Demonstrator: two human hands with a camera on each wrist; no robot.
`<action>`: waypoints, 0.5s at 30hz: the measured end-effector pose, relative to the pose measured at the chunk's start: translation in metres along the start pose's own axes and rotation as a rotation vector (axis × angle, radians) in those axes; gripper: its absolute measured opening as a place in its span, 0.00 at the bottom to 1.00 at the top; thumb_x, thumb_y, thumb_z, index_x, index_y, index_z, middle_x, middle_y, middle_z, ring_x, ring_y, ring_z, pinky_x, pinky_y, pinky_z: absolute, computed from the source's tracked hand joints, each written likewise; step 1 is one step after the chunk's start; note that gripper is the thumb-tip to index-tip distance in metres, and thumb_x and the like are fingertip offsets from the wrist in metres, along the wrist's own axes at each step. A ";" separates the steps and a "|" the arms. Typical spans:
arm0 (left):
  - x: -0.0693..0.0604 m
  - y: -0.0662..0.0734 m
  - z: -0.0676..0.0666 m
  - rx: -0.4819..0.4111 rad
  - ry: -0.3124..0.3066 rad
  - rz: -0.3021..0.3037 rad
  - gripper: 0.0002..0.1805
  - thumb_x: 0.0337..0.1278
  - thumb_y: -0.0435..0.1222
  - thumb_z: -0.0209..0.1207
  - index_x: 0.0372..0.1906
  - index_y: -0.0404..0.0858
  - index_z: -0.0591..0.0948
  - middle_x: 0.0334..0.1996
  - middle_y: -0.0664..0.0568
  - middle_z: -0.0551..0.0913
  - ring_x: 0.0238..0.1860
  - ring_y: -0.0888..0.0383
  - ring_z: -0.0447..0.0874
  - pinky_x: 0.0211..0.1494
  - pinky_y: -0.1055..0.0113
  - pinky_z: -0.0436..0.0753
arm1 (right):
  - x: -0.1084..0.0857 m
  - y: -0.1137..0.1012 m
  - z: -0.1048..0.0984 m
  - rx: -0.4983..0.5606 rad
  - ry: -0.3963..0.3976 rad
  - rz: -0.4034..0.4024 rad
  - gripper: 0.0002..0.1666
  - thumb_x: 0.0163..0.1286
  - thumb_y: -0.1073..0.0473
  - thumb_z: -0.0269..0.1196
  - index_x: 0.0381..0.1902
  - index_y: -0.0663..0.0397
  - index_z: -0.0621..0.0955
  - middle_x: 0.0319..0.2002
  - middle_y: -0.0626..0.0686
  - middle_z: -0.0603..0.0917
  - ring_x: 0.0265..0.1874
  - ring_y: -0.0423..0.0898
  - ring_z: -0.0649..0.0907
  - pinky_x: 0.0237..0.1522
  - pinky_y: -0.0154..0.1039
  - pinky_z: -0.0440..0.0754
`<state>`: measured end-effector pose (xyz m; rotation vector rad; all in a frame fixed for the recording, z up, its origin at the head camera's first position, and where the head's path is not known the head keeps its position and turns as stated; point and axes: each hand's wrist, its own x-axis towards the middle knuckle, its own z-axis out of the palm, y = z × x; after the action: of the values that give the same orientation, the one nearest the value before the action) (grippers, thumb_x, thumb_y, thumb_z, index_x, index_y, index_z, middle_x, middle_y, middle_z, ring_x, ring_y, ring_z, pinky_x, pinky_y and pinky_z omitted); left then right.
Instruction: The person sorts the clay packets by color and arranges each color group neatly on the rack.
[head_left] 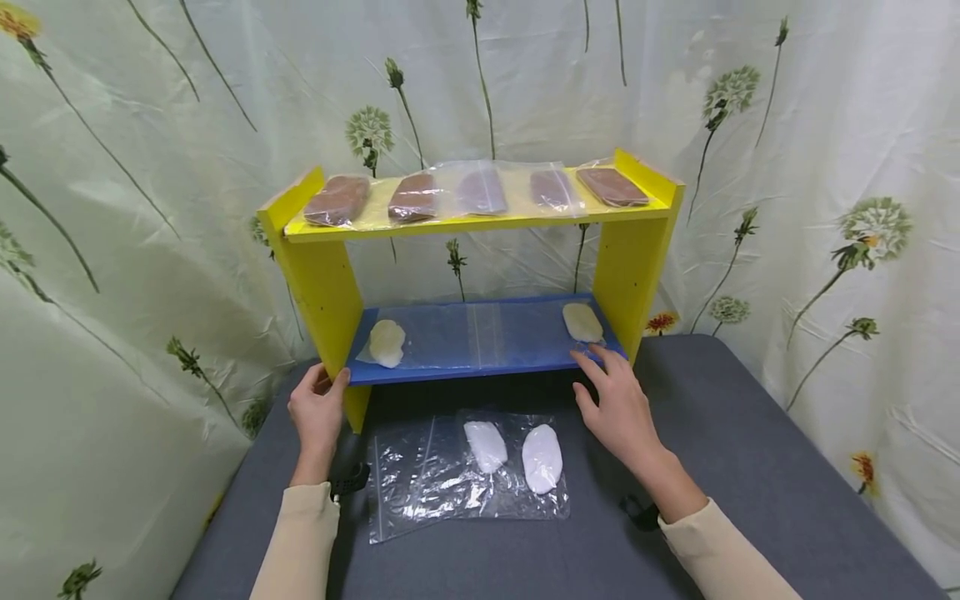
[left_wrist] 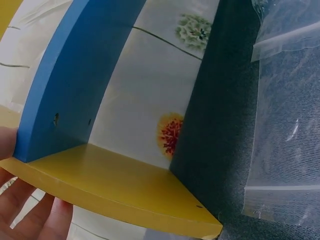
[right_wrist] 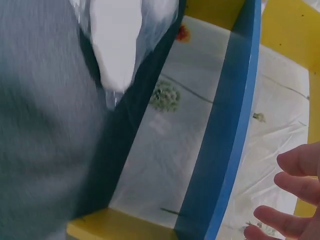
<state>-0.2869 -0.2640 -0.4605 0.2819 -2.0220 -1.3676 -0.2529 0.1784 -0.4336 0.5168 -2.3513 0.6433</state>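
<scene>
A small yellow shelf unit [head_left: 322, 283] with a blue lower shelf [head_left: 450, 377] stands on the dark table. My left hand [head_left: 317, 412] grips its left side panel at the blue shelf's front corner; in the left wrist view the thumb is on the inner side and the fingers [left_wrist: 37, 212] lie beyond the yellow board. My right hand [head_left: 618, 408] has its fingers spread at the blue shelf's right front edge, close to a cream-coloured flat piece [head_left: 582, 322] in a clear zip bag. Another cream piece [head_left: 387, 342] in a clear bag lies at the shelf's left end.
Along the yellow top shelf [head_left: 360, 231] lie several bagged reddish-brown slabs [head_left: 413, 197]. In front of the unit, clear zip bags [head_left: 405, 492] with two white flat pieces [head_left: 542, 459] rest on the dark tabletop [head_left: 750, 467]. A flowered curtain [head_left: 825, 167] hangs behind.
</scene>
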 end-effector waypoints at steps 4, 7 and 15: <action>0.002 0.003 0.003 -0.004 0.001 -0.004 0.23 0.64 0.49 0.65 0.59 0.42 0.84 0.50 0.46 0.85 0.50 0.51 0.83 0.56 0.48 0.82 | -0.011 -0.008 0.003 0.032 -0.002 0.036 0.28 0.67 0.61 0.68 0.66 0.51 0.79 0.65 0.61 0.75 0.62 0.62 0.73 0.50 0.63 0.81; 0.002 0.004 0.005 -0.017 0.007 -0.001 0.24 0.64 0.49 0.65 0.60 0.41 0.83 0.52 0.46 0.85 0.51 0.50 0.83 0.57 0.47 0.81 | -0.019 -0.012 0.009 0.057 -0.027 0.075 0.29 0.66 0.61 0.68 0.66 0.50 0.80 0.63 0.60 0.76 0.60 0.60 0.76 0.50 0.63 0.80; -0.003 0.008 0.003 -0.087 0.084 0.004 0.23 0.62 0.45 0.68 0.61 0.46 0.84 0.53 0.50 0.85 0.52 0.52 0.83 0.57 0.53 0.82 | -0.035 -0.018 0.025 0.118 -0.137 0.196 0.29 0.67 0.60 0.69 0.66 0.47 0.79 0.60 0.57 0.78 0.53 0.57 0.81 0.47 0.59 0.82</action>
<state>-0.2853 -0.2565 -0.4550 0.2914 -1.8883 -1.4135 -0.2304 0.1569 -0.4685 0.3946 -2.5249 0.8652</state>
